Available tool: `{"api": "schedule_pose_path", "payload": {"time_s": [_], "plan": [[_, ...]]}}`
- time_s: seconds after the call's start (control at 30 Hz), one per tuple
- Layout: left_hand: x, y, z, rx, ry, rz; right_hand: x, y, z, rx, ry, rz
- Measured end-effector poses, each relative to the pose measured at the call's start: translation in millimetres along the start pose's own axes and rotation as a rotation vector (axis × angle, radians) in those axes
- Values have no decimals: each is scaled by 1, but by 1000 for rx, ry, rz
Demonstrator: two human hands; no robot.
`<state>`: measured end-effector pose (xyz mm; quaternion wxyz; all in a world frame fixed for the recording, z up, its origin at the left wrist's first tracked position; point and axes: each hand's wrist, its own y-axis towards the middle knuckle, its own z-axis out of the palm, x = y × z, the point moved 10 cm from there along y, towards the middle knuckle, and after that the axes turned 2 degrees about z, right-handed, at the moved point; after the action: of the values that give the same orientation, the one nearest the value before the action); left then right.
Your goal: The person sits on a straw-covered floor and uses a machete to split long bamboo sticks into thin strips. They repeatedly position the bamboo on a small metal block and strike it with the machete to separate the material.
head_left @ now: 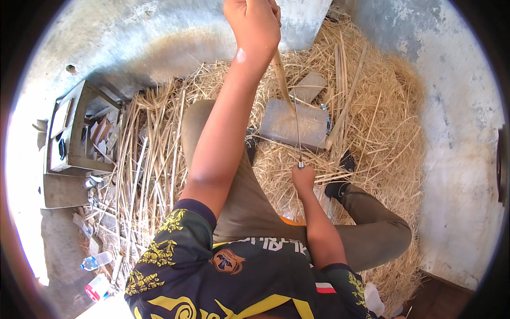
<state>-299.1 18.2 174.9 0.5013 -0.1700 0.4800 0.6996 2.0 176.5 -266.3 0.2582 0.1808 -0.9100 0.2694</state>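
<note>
My left hand (254, 24) is raised at the top edge, closed around a pale bamboo stick (280, 74). Part of that hand is cut off by the picture's edge. The stick slants down, its lower end on a grey block (308, 127) on the straw. Low over the straw in front of me, my right hand (303, 179) is closed on the handle of a long, thin-bladed knife (298, 125). Its blade points away from me, across the block and close beside the stick's lower end.
Loose straw and shavings (382, 122) cover the floor around my legs, with long bamboo strips (143, 175) at the left. A second flat block (309, 86) lies beyond. A wooden frame (79, 133) holds scraps. A plastic bottle (96, 261) lies near a red-and-white container (97, 287). Walls (457, 95) enclose the space.
</note>
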Motion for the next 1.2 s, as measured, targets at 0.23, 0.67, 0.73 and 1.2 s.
{"api": "schedule_pose_path", "payload": {"time_s": [0.23,0.67,0.73,1.2], "plan": [[-6,2,-3,-44,10,20,124,-46,-104,-126,207,-326],[-7,7,-1,-19,86,125,-72,33,27,-53,91,98],[-6,6,1,-4,92,119,-87,38,29,-13,136,152],[-12,-2,9,8,92,107,-8,20,20,-42,1,-47]]}}
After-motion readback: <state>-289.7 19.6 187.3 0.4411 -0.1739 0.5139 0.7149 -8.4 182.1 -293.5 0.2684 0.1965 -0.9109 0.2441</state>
